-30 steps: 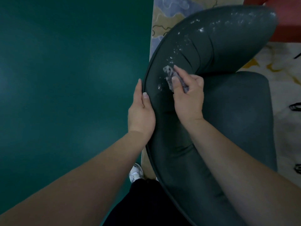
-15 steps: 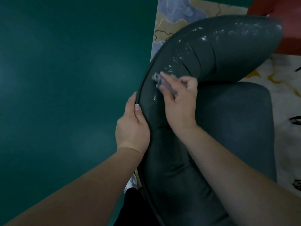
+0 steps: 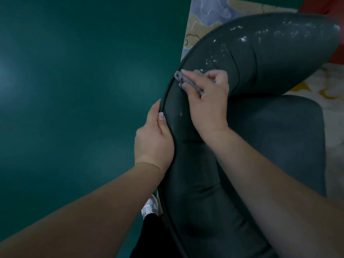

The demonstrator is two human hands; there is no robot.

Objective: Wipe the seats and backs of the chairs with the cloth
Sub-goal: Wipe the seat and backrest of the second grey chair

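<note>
Most of the left half is a plain dark green floor, with a pale patterned rug of blue and yellow shapes along the top and right edges. One dark grey-green padded chair fills the right half, its curved backrest sweeping from the lower middle up to the top right corner, speckled with white wet-looking spots near its upper end, its seat lying below on the right. The left hand grips the backrest's outer piped rim, thumb on the inner face and fingers hidden behind. The right hand presses a small crumpled grey cloth flat-fingered against the backrest's inner face, just inside the rim above the left hand. A white shoe shows by the chair's lower left edge.
</note>
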